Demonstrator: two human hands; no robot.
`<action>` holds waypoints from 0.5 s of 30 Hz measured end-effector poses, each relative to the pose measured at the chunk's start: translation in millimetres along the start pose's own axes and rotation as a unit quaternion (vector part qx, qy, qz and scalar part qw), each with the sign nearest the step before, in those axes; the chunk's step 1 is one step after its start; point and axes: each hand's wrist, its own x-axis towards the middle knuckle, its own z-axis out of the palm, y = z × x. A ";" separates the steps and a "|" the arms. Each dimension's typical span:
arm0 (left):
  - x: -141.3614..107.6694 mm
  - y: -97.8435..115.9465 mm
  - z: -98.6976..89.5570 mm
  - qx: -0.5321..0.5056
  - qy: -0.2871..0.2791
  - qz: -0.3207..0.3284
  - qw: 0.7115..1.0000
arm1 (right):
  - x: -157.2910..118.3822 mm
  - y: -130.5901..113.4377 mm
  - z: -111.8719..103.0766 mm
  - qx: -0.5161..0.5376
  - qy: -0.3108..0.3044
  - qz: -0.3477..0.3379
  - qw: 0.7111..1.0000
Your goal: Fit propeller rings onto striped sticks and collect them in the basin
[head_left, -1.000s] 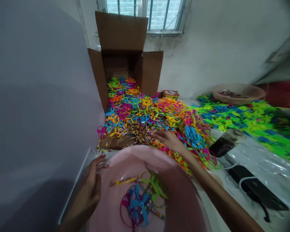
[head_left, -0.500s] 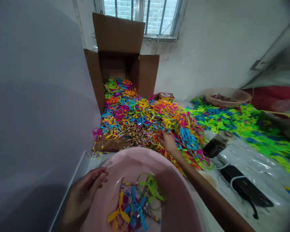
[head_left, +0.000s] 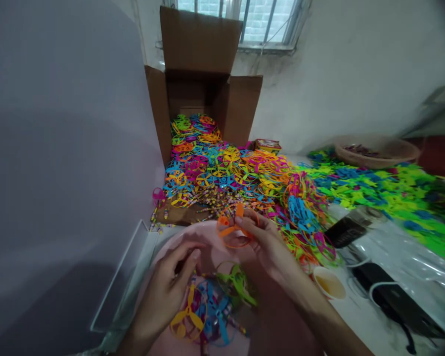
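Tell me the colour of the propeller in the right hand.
Orange, ring and blades alike: the plastic propeller in the right hand. The head view shows it best.

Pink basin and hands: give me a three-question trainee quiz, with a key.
1. Which hand holds the orange rotor?
2. Does the cup stand in the pink basin or beside it?
3. Fill the gap: behind the heap of rotors stands an open ____.

Key:
1. The right hand.
2. Beside it.
3. Cardboard box.
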 end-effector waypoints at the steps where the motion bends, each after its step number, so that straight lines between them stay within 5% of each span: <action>1: 0.8 0.6 1.6 -0.007 0.003 0.003 1.000 | -2.8 2.6 1.5 0.015 0.000 0.010 1.000; 6: 0.6 0.5 3.6 0.004 0.028 0.039 0.999 | -6.5 14.7 1.7 0.018 -0.030 0.015 0.999; 15: -11.8 9.8 4.1 -0.044 0.065 -0.062 0.995 | -18.6 10.7 9.6 0.040 -0.029 -0.009 0.999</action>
